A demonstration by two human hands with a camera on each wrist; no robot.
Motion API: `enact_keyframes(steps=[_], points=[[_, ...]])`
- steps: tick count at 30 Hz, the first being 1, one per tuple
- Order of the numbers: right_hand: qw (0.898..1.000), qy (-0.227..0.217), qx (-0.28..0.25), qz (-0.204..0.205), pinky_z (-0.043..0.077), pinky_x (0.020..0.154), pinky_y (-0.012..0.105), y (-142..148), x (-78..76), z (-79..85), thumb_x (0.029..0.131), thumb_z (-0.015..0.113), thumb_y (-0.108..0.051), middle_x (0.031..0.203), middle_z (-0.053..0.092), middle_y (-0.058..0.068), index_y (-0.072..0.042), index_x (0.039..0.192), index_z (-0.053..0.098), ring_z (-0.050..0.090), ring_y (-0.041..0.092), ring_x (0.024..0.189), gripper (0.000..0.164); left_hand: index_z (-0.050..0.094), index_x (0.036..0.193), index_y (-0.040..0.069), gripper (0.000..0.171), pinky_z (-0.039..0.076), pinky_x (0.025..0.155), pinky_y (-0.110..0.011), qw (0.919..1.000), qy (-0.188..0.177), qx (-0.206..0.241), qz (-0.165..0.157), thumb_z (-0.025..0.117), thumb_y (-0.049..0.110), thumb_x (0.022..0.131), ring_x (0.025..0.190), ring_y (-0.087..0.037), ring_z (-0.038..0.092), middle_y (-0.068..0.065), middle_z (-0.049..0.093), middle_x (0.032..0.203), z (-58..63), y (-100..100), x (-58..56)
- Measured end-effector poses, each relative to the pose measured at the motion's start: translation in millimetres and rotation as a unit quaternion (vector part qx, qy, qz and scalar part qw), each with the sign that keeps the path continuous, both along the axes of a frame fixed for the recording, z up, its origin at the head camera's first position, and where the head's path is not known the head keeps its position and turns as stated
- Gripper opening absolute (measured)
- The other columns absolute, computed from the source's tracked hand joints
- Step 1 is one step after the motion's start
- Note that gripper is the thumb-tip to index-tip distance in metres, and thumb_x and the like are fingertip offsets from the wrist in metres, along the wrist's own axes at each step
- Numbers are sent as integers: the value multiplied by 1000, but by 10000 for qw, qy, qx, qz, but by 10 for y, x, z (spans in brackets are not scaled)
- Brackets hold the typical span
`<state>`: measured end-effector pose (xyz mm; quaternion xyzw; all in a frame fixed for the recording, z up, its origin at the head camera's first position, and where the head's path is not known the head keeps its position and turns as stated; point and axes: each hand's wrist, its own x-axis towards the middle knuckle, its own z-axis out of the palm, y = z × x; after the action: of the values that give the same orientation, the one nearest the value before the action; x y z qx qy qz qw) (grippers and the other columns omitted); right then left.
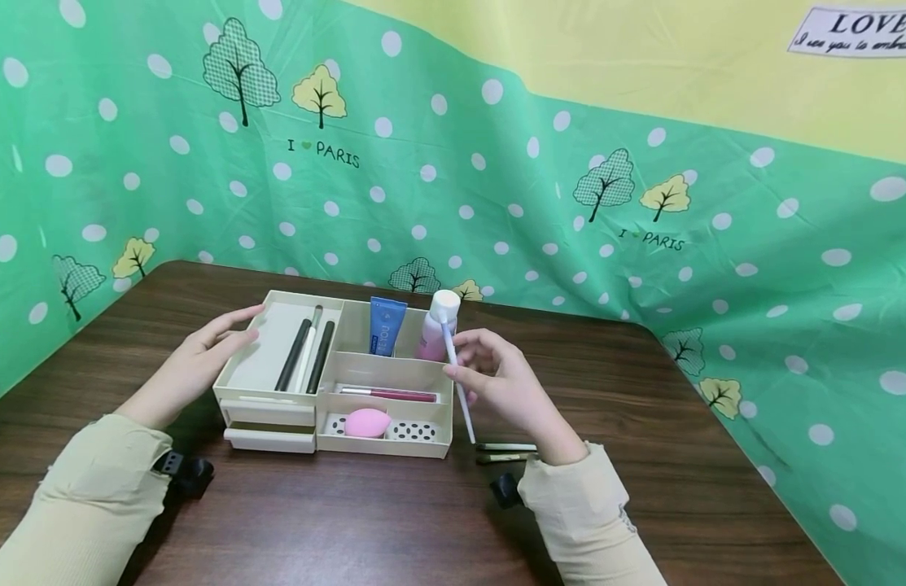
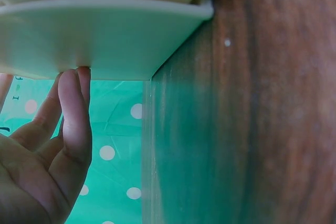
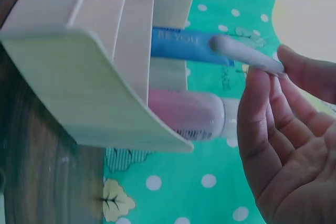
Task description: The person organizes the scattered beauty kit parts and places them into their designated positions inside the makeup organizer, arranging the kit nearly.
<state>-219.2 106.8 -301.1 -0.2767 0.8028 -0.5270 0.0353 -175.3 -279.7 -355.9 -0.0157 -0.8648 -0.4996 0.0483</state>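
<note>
A cream desktop organizer (image 1: 383,447) stands on the table. My left hand (image 1: 192,358) rests against its left side, fingers fairly straight, fingertips touching the wall in the left wrist view. Between thumb and fingertips, my right hand (image 1: 502,381) pinches a slim pale lavender pencil-like stick (image 1: 461,395), slanted beside the organizer's right side. Next to it in the back compartments are a pink bottle (image 1: 432,338) with a white cap and a blue squeeze tube (image 1: 385,325). In front lie thin pink-red tubes (image 1: 401,395) and a pink makeup sponge (image 1: 366,422). Several pencil-like sticks (image 1: 321,356) lie in the left tray.
Two slim pens (image 1: 507,447) lie on the brown table (image 1: 335,521) beneath my right wrist. Drawers (image 1: 269,440) are set under the organizer's left tray. A green dotted curtain (image 1: 482,195) hangs behind the table and along its right side.
</note>
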Motion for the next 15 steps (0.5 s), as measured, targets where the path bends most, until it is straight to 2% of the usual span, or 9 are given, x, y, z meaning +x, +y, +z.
enact_keyframes(steps=[3,6,10,12,13,15], points=[[9996,-149,-255,-7,54,54,35,-54,19,2,90,68,1,83,63,6,7,118,57,56,15,60,31,32,156,23,60,40,85,-17,10000,13,13,13,45,48,104,107,3,46,-18,40,151,-4,-10,8],[9981,-342,-511,-24,55,54,34,-109,48,14,90,67,2,83,63,2,8,120,56,58,12,60,33,32,156,23,59,42,85,-17,10000,21,-14,36,44,48,104,108,-3,50,-18,43,148,-5,-13,15],[9960,-504,-738,-55,55,54,30,-171,83,32,90,66,3,82,63,-2,9,123,55,59,10,61,36,31,157,23,60,39,100,-40,10000,1,66,-1,44,48,104,129,-26,43,-18,35,156,1,-5,19],[9952,-555,-796,-96,54,54,29,-195,89,39,90,66,2,81,63,-3,9,125,54,58,9,60,37,31,157,23,60,36,101,-47,10000,2,70,-21,43,48,104,132,-31,39,-17,32,158,4,3,15],[9949,-570,-824,-121,54,54,28,-207,90,44,90,66,2,81,63,-3,9,126,54,58,9,59,38,31,157,23,60,36,101,-46,10000,12,67,-25,44,48,104,132,-30,40,-17,32,158,5,5,12],[9940,-610,-896,-150,53,53,27,-232,92,60,90,67,1,81,63,-4,8,128,54,57,9,57,40,32,156,23,59,39,98,-37,10000,32,11,-11,44,48,104,123,-20,45,-18,37,154,8,6,10]])
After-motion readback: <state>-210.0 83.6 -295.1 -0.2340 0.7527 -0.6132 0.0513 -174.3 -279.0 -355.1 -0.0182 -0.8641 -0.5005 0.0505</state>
